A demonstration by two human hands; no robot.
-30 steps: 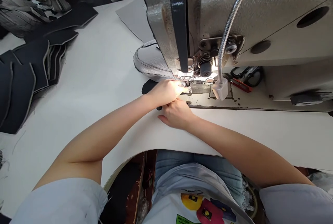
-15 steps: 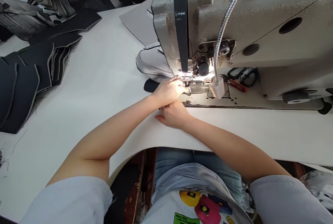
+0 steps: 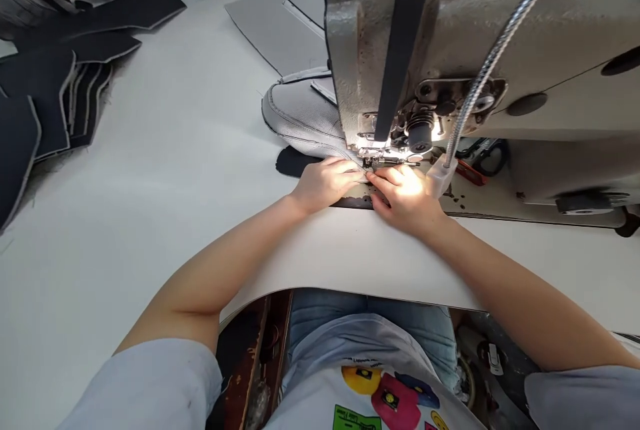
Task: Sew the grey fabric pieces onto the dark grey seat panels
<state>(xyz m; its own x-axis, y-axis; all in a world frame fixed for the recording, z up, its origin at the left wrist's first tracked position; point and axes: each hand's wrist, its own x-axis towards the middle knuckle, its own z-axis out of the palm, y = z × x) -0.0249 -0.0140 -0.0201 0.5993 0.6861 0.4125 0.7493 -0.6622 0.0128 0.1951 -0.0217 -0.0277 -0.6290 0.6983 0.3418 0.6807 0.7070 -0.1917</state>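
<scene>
A grey stitched fabric piece (image 3: pixel 305 113), rounded at its left end, lies partly under the head of the sewing machine (image 3: pixel 345 37). My left hand (image 3: pixel 327 183) is closed on its near edge, just left of the lit presser foot (image 3: pixel 370 162). On the other side of the foot, my right hand (image 3: pixel 407 197) pinches the same edge with bent fingers, its fingertips close to the left ones. The needle area is bright and partly covered by my fingers. A dark rounded piece (image 3: pixel 295 162) shows beneath the grey fabric.
Dark cut fabric pieces (image 3: pixel 40 97) are stacked at the left of the white table (image 3: pixel 190 117). A flat grey panel (image 3: pixel 280 23) lies behind the stitched piece. Black-handled scissors (image 3: pixel 493 157) and a red-handled tool (image 3: pixel 473 173) rest under the machine arm. A braided cable (image 3: pixel 510 30) hangs in front.
My right hand has moved from beneath my left hand to the right side of the presser foot. The hands are now apart, side by side. The view has shifted closer to the machine.
</scene>
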